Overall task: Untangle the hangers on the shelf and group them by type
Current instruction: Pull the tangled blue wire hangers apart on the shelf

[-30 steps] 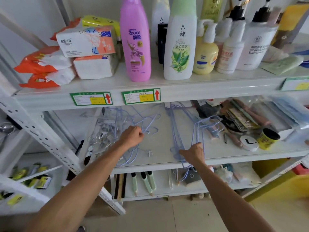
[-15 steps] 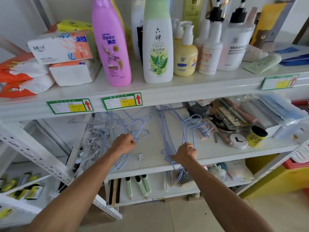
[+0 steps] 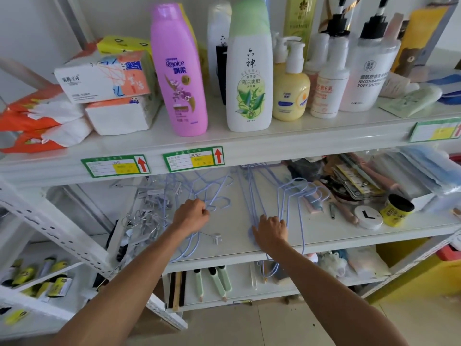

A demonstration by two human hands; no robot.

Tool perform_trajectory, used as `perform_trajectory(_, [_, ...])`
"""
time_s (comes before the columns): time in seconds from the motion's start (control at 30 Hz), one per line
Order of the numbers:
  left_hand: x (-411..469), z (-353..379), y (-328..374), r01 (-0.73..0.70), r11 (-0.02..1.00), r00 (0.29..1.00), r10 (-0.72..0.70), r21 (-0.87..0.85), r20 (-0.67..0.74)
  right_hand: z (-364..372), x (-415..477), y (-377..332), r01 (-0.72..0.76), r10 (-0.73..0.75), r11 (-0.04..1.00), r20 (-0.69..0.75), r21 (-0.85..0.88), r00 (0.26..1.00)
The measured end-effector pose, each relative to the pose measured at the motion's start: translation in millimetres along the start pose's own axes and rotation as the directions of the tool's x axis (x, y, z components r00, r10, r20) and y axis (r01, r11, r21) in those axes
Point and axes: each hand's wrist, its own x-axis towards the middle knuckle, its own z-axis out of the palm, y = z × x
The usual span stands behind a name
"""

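Silver metal clip hangers [image 3: 147, 216] are lying in a jumbled heap on the white metal shelf [image 3: 324, 233], just to the left of your left hand [image 3: 190, 216]. That hand is reaching in knuckles-up with its fingers curled tight, grasping a wire of the tangled pale blue wire hangers [image 3: 210, 193]. Their hooks are poking out just beyond your knuckles, and their loops are trailing back under your left wrist towards the shelf's front edge. A small white plastic clip [image 3: 217, 238] is sitting between your two hands, closer to the left wrist.

Your right hand [image 3: 270, 232] is lying knuckles-up near the front edge, its fingers curling over the long wires of the stacked pale blue wire hangers [image 3: 287, 196] and clutching that bundle. The bundle's hooks are nesting together beyond and to the right of this hand, and its lower ends are hanging over the shelf edge beneath your right wrist.

Further right of that hand, a round white disc with a black L-shaped mark [image 3: 368, 216] is lying flat. A small yellow jar with a black lid [image 3: 396, 209] is standing just beside it on its far side from your hand.
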Motion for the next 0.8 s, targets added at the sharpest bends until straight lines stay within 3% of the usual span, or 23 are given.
perform_trajectory(0.17, [-0.3,-2.4,3.5,-0.011,1.0,1.0,0.012,0.017,-0.013,-10.0,6.2,0.3,-0.046,0.052,0.997,0.124,-0.056,0.991])
perform_trajectory(0.23, [0.1,-2.3,3.3,-0.013,0.999,1.0,0.014,0.031,-0.026,-8.2,10.3,1.4,-0.111,0.109,0.994,0.17,0.0,0.979])
perform_trajectory(0.5, [3.0,-0.8,1.8,-0.014,1.0,0.998,0.015,0.023,-0.059,-6.1,15.5,13.9,-0.209,0.196,0.977,0.186,0.049,0.963])
perform_trajectory(0.7, [4.5,-2.1,2.8,-0.046,0.992,0.999,0.043,0.12,0.031,-14.7,20.6,24.6,-0.26,0.234,0.961,0.223,0.095,0.946])
perform_trajectory(0.8, [3.0,-4.3,1.9,-0.023,0.993,0.999,0.027,0.12,-0.033,-14.5,19.0,19.9,-0.288,0.258,0.949,0.213,0.125,0.942])
